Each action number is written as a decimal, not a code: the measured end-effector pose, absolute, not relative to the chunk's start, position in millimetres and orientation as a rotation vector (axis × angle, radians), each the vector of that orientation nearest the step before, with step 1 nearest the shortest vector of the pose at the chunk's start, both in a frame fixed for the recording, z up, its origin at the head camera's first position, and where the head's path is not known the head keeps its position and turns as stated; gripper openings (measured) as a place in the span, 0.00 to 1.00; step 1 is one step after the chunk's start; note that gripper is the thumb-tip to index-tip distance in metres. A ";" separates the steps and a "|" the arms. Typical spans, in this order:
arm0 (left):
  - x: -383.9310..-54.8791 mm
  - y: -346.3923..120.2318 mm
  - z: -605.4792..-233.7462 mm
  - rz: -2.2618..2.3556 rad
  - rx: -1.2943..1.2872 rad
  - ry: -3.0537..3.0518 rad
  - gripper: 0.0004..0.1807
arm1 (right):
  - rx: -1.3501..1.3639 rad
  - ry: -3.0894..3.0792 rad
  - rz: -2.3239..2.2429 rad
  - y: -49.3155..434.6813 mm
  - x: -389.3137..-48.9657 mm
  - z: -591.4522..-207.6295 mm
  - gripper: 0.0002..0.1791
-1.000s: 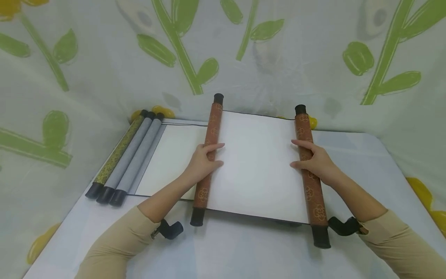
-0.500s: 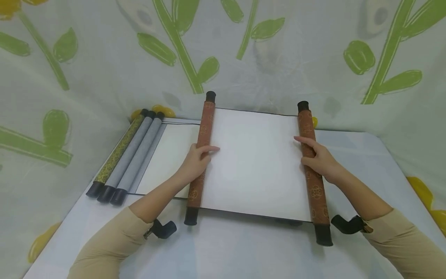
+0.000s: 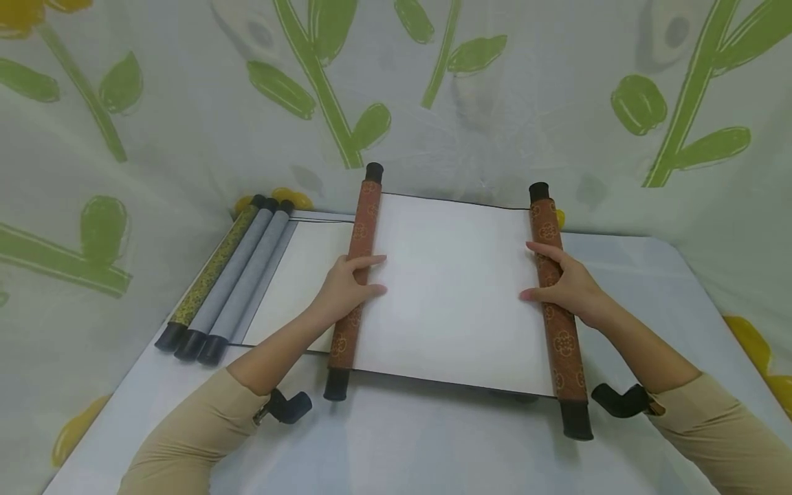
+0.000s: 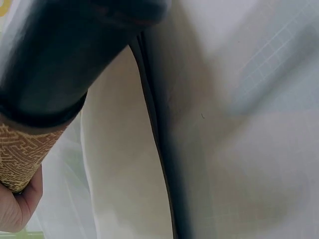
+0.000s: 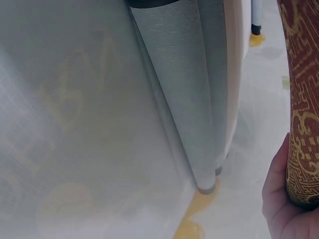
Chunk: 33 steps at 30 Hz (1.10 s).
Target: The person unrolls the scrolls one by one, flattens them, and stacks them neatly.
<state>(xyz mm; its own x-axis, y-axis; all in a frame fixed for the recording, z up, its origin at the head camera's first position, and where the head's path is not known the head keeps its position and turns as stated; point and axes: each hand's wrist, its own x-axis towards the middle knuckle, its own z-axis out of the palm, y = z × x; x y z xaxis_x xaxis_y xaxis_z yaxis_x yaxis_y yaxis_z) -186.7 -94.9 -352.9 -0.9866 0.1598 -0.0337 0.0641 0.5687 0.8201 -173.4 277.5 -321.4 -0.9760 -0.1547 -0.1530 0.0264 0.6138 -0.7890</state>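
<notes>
A hanging scroll with reddish-brown, flower-patterned rollers is partly unrolled, its blank white sheet (image 3: 454, 295) stretched between both hands. My left hand (image 3: 346, 285) grips the left roller (image 3: 342, 347), thumb and finger reaching over onto the sheet. On the other side, the right hand (image 3: 572, 289) holds the right roller (image 3: 564, 344) the same way. A black end cap (image 4: 45, 64) fills the top of the left wrist view. The right wrist view shows the gold-patterned roller (image 5: 309, 99) in the hand, above a grey roller (image 5: 179, 89) lying on the table.
At the table's left lie a yellow-patterned roller (image 3: 213, 268) and grey rollers (image 3: 250, 282) with black caps. A cream sheet (image 3: 309, 268) extends from them under the held scroll. Behind the white table (image 3: 458, 447) hangs a cloth (image 3: 495, 137) with green leaves.
The left hand and its roller have moved left and the right hand and roller slightly right, so more white sheet shows between them. Over the last half second both have stayed nearly still.
</notes>
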 end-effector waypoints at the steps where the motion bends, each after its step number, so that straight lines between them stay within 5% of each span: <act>1: -186.6 -95.1 -352.7 1.396 0.197 2.694 0.29 | -0.105 2.630 -1.296 277.2 -173.5 -321.1 0.55; 18: -190.5 -106.1 -348.4 1.335 0.183 2.716 0.20 | -0.360 2.550 -1.345 296.5 -173.7 -322.3 0.41; 33: -193.4 -114.5 -352.4 1.382 0.102 2.693 0.27 | -0.217 2.634 -1.313 293.9 -177.2 -321.8 0.55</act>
<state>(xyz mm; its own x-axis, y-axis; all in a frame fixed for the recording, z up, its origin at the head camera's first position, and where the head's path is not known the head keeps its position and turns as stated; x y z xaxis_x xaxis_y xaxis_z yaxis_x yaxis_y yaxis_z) -193.4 -114.5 -352.4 -0.9913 0.1114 -0.0696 0.0084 0.5825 0.8128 -177.2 293.9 -321.8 -0.9712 -0.2143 -0.1039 -0.0461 0.5970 -0.8009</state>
